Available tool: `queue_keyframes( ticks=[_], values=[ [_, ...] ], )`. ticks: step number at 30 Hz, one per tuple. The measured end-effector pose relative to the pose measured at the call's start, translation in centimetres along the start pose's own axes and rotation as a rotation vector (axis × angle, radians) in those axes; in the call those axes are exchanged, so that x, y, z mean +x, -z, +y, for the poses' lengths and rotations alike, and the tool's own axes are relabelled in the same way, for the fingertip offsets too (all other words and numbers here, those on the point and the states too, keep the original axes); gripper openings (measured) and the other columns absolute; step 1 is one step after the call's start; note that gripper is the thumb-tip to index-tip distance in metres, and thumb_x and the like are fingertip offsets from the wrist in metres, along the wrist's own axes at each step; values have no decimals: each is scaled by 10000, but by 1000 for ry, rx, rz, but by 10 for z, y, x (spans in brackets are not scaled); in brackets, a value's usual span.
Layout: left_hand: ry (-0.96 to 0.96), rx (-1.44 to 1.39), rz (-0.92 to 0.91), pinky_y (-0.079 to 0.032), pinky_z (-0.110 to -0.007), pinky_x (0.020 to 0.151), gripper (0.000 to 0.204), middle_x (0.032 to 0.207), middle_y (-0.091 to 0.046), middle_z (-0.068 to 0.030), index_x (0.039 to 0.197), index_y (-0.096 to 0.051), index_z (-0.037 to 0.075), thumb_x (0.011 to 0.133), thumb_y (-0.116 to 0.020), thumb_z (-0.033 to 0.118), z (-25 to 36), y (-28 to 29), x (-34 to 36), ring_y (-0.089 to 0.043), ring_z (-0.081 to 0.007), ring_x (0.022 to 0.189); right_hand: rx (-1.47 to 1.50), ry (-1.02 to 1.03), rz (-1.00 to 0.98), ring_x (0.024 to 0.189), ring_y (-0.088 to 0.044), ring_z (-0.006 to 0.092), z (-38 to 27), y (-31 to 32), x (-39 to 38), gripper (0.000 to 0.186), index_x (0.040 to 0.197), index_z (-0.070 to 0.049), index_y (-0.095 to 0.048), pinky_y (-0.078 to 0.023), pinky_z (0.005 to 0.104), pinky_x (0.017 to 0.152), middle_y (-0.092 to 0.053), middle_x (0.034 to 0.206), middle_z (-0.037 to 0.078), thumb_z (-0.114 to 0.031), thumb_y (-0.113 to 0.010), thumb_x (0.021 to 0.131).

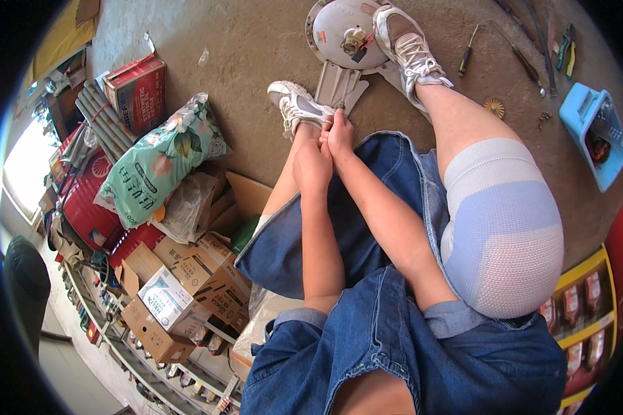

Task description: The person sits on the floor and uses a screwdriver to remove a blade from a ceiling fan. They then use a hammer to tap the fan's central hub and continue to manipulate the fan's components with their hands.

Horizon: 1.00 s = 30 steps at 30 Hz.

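A round whitish metal housing (pixel 333 34), which looks like a ceiling fan motor, lies on the floor with a brass-coloured fitting and a red wire at its centre. A flat grey metal plate (pixel 331 81) sticks out from it toward me. My right hand (pixel 339 136) is closed, with its fingertips at the plate's near end; what it grips is too small to name. Just behind and to the left, my left hand (pixel 314 164) is closed against the right one, its fingers partly hidden. My left shoe (pixel 294 100) sits beside the plate; my right shoe (pixel 407 43) overlaps the housing.
To the right lie screwdrivers (pixel 468 54), pliers (pixel 566 47), a ridged brass-coloured disc (pixel 494 106), small loose parts (pixel 543 120) and a blue plastic container (pixel 580 111). Cartons (pixel 180 290), a green floral bag (pixel 160 162) and a red drum (pixel 90 200) crowd the left. A yellow rack (pixel 592 273) stands lower right.
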State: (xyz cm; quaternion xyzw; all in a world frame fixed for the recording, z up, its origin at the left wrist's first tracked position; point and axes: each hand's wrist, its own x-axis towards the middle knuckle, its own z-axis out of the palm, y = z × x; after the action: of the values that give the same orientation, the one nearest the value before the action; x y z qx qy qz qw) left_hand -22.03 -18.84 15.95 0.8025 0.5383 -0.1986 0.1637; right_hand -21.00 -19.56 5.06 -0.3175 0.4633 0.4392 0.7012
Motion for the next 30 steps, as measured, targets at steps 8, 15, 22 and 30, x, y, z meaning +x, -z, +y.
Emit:
queue_keyframes(
  ticks=[8,15,22,30],
  values=[
    [8,-15,-18,-482,-405,703,315,774,-642,-216,835,-674,-10,843,-572,288,4,2,1,-635,-351,759,8,-19,-6,385,-373,109,-3,-1,1,404,839,-43,-484,-304,253,355,-445,558,29,-427,-421,946],
    [-63,28,35,-474,-439,706,299,869,-647,-198,949,-604,25,830,-597,299,15,19,-1,-617,-371,815,-12,-154,13,484,-534,192,-21,-19,7,344,841,-12,-484,-431,309,427,-584,662,123,-335,-430,946],
    [-119,137,12,-477,-445,724,378,847,-652,-184,977,-595,35,852,-558,390,31,14,4,-624,-353,839,-37,-197,-89,666,-627,239,-46,-15,8,346,859,7,-526,-523,344,596,-641,790,159,-333,-501,920],
    [-125,132,-59,-467,-474,712,460,859,-631,-243,845,-623,-21,906,-457,404,41,3,12,-610,-397,821,265,-280,-345,630,-573,227,-42,1,25,344,861,-21,-518,-500,369,600,-578,725,100,-346,-449,952]
  ],
)
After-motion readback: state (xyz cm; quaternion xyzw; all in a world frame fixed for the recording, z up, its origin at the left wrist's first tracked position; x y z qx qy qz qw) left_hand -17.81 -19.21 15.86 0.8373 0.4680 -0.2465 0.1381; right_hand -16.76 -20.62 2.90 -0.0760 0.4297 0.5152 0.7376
